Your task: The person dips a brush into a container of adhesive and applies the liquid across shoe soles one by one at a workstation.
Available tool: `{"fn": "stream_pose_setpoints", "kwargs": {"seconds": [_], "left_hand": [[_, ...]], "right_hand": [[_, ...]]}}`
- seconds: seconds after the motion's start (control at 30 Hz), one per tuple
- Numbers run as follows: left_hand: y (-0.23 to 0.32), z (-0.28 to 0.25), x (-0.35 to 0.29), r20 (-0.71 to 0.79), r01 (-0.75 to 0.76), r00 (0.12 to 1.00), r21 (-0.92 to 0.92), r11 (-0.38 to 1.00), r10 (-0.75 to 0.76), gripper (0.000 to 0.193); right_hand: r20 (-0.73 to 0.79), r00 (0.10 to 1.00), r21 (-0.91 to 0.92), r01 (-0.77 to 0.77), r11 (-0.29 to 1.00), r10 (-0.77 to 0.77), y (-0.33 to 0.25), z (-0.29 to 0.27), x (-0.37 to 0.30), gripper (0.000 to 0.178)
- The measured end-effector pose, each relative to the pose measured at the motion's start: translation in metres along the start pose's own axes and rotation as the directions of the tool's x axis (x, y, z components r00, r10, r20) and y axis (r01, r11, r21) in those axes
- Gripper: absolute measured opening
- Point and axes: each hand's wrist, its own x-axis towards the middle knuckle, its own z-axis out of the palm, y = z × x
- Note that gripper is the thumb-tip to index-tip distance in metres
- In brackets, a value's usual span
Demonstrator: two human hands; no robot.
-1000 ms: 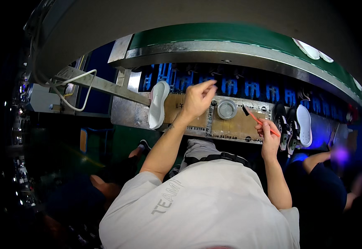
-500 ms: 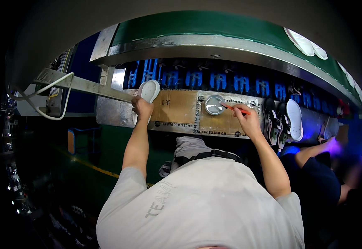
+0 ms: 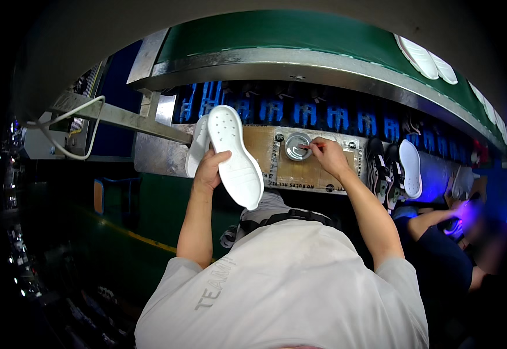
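My left hand (image 3: 210,170) grips a white shoe sole (image 3: 237,157) by its edge, thumb on top, lifted and tilted over the bench's front edge. A second white sole (image 3: 197,146) shows partly behind it; whether my hand touches that one I cannot tell. To the right, a shallow round container (image 3: 297,146) of clear or greyish liquid stands on the cardboard (image 3: 317,173). My right hand (image 3: 327,155) is closed at its right rim on a red-handled brush (image 3: 306,146), whose tip reaches into the container. My fingers hide most of the handle.
Dark shoes (image 3: 384,174) and another white sole (image 3: 410,168) lie right of the cardboard. Behind runs a row of blue holders (image 3: 271,109), then a green conveyor belt (image 3: 277,38) carrying white soles (image 3: 422,58). A metal bar (image 3: 131,120) crosses at left. A co-worker (image 3: 439,244) sits at right.
The left hand has brought a white sole up and toward me, with another now visible behind it. My right hand has moved slightly left, bringing the brush further into the container.
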Motion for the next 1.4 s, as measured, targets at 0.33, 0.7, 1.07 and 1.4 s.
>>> {"fn": "stream_pose_setpoints", "kwargs": {"seconds": [0.33, 0.7, 1.07, 1.4], "left_hand": [[0.026, 0.062, -0.043, 0.623, 0.228, 0.782, -0.324, 0.918, 0.026, 0.083], [0.03, 0.096, -0.064, 0.828, 0.788, 0.532, -0.407, 0.463, -0.176, 0.078], [0.046, 0.097, -0.09, 0.778, 0.776, 0.593, -0.483, 0.406, -0.206, 0.081], [0.045, 0.088, -0.048, 0.689, 0.212, 0.724, -0.188, 0.959, -0.025, 0.082]], "right_hand": [[-0.163, 0.967, 0.341, 0.243, 0.908, -0.197, -0.047, -0.084, -0.048, 0.017], [0.113, 0.825, 0.304, 0.501, 0.81, -0.553, -0.128, -0.155, -0.038, 0.018], [0.104, 0.942, 0.51, 0.226, 0.83, -0.32, -0.102, -0.132, -0.024, 0.024], [0.019, 0.963, 0.446, 0.231, 0.865, -0.267, -0.124, -0.113, -0.045, 0.025]]}}
